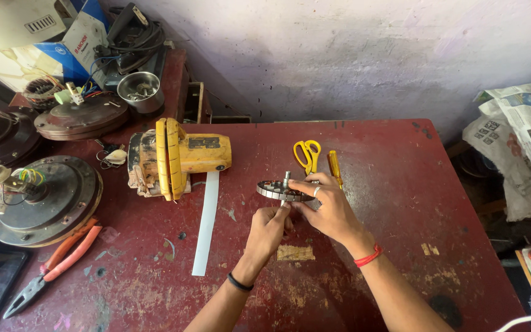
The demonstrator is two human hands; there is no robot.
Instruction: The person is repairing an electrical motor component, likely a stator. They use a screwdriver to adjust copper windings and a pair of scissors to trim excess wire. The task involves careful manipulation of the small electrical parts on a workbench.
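Observation:
Both my hands hold a round metal motor core [276, 189] with a short shaft standing up from its middle, just above the dark red table [401, 184]. My left hand [268, 230] pinches it from below at the near edge. From the right, my right hand [327, 206] covers its rim, a ring on one finger and a red thread at the wrist. Yellow-handled scissors [306, 155] and a yellow-handled screwdriver [334, 167] lie just beyond my hands.
A yellow power tool [179, 157] lies at centre left with a white strip [207, 224] leading from it toward me. Fan motor housings [47, 197] and red pliers [53, 261] lie at the left, a steel bowl [139, 91] and boxes behind. Newspapers [517, 135] lie right.

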